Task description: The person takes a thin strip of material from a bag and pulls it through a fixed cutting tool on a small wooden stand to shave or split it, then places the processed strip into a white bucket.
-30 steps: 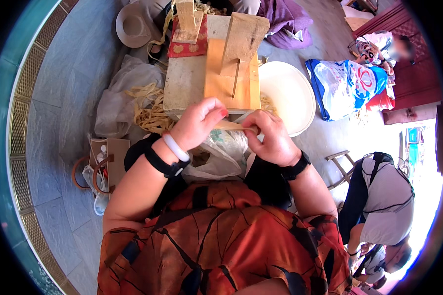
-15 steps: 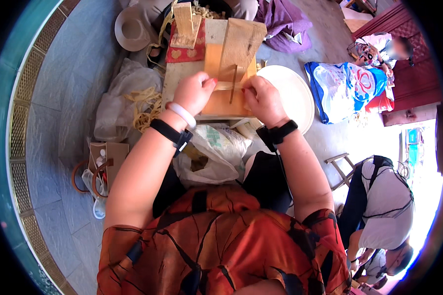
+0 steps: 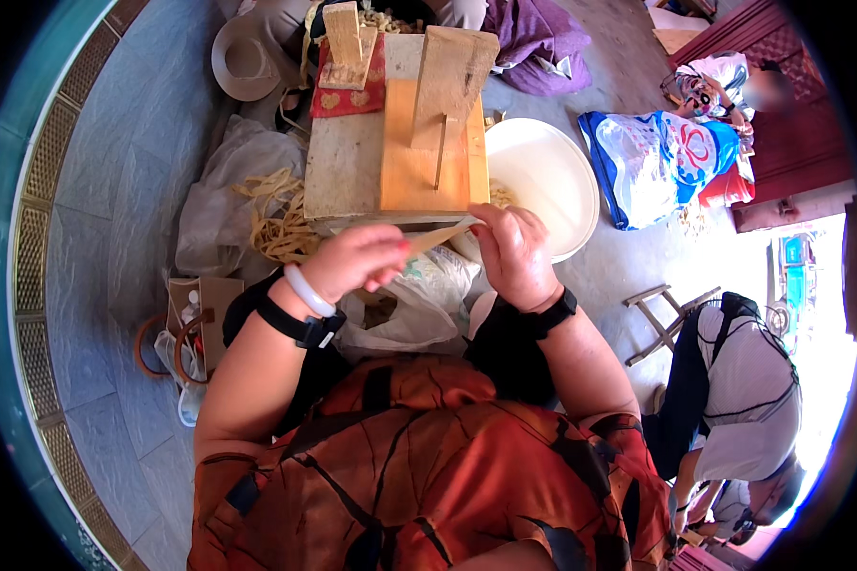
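A pale yellow flat strip (image 3: pixel 440 236) stretches between my two hands, just off the near edge of a low table. My left hand (image 3: pixel 357 259), with a white bangle at the wrist, has its fingers curled at one end of the strip. My right hand (image 3: pixel 517 255) pinches the other end between thumb and fingers. Beyond them a smooth orange-brown board (image 3: pixel 405 181) lies on the table. A wooden block (image 3: pixel 452 81) stands upright on it, and a thin brown rod (image 3: pixel 441 152) rises in front of the block.
A large white basin (image 3: pixel 557 195) stands right of the table (image 3: pixel 338 181). Similar strips (image 3: pixel 278 205) lie in a heap at left. A plastic bag (image 3: pixel 414 309) sits below my hands. A smaller wooden stand (image 3: pixel 346 48) is at the far left. Other people are at right.
Both hands have come back toward me, away from the rod and block. The strip that lay across the rod is now stretched between them, off the table's edge.
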A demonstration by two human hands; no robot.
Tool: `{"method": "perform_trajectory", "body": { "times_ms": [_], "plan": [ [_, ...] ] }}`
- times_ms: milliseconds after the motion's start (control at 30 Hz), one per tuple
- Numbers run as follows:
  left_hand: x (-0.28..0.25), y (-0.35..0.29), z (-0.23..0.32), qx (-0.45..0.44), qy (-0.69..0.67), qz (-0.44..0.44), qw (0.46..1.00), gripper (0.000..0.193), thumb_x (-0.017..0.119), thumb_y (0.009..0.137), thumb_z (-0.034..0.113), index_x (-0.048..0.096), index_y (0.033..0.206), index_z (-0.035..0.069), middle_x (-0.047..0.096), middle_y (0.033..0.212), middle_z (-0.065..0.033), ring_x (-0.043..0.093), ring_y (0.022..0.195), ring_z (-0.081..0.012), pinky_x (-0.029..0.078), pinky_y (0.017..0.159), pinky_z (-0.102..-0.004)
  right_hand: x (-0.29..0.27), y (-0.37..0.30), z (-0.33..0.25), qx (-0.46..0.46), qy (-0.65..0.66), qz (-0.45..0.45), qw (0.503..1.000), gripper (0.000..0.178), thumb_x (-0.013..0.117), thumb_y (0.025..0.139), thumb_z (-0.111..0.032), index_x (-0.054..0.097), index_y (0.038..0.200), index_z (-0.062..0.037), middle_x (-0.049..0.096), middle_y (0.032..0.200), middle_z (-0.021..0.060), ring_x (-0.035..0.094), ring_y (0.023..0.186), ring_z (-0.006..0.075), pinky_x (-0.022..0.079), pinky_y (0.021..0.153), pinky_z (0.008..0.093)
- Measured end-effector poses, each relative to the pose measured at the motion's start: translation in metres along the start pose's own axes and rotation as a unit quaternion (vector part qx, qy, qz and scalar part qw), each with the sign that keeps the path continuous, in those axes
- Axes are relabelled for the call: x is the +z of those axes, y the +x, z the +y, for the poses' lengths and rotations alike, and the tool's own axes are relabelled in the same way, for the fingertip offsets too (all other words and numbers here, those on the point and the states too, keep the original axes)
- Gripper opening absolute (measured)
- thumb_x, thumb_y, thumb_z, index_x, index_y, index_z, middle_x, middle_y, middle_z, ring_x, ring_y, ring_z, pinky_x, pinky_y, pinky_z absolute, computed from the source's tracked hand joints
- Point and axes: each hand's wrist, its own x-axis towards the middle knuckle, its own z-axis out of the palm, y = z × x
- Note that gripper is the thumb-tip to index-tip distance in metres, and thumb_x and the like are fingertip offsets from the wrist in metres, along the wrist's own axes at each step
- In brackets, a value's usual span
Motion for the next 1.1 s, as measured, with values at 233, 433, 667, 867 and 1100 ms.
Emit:
{"method": "perform_trajectory", "body": {
  "times_ms": [233,433,667,867,1100],
  "plan": [
    [0.025,0.004,-0.007,0.387,0.369,0.091,0.84,0.038,0.051,0.081,-0.005,0.058,0.118,0.004,0.059,0.108,-0.0113,0.059,0.095,-0.0239,0.047,0.086,-0.0332,0.007,-0.012,-0.045,0.021,0.295,-0.156,0.942,0.031,0.055,0.072,0.007,0.056,0.101,-0.0036,0.06,0.08,0.0116,0.062,0.077,0.0309,0.05,0.07,0.0422],
    [0.012,0.017,-0.039,0.126,0.298,-0.132,0.937,0.026,0.056,0.083,0.0,0.057,0.108,0.005,0.059,0.097,-0.0073,0.058,0.084,-0.0177,0.048,0.074,-0.0318,0.018,-0.027,-0.034,-0.1,0.085,-0.118,0.984,0.028,0.06,0.072,-0.006,0.06,0.1,-0.0069,0.059,0.074,0.0071,0.056,0.062,0.0247,0.043,0.058,0.035],
    [0.034,0.011,-0.036,0.322,0.339,0.064,0.882,0.031,0.065,0.08,0.003,0.051,0.108,0.007,0.06,0.089,-0.0079,0.06,0.08,-0.0224,0.047,0.07,-0.0341,0.031,-0.036,-0.02,0.479,0.619,-0.1,0.615,0.011,0.052,0.094,-0.011,0.059,0.098,-0.0029,0.062,0.08,0.0017,0.051,0.062,0.0074,0.04,0.056,0.0193],
    [0.035,0.011,-0.035,0.397,0.463,0.177,0.772,0.028,0.066,0.074,0.003,0.055,0.1,0.008,0.06,0.088,-0.0115,0.06,0.082,-0.032,0.048,0.068,-0.039,0.013,-0.02,-0.045,0.316,0.39,-0.12,0.857,0.024,0.056,0.08,0.003,0.056,0.104,-0.0016,0.059,0.083,0.0075,0.054,0.066,0.0171,0.045,0.061,0.028],
    [0.026,0.012,-0.045,0.214,-0.089,-0.002,0.973,0.015,0.063,0.089,0.006,0.059,0.102,0.001,0.06,0.098,-0.0009,0.056,0.088,-0.0102,0.045,0.084,-0.0257,0.019,-0.023,-0.037,0.164,0.187,-0.082,0.965,0.031,0.066,0.074,0.004,0.054,0.102,-0.0012,0.059,0.091,0.0149,0.059,0.08,0.0297,0.049,0.07,0.0366]
  ]
}}
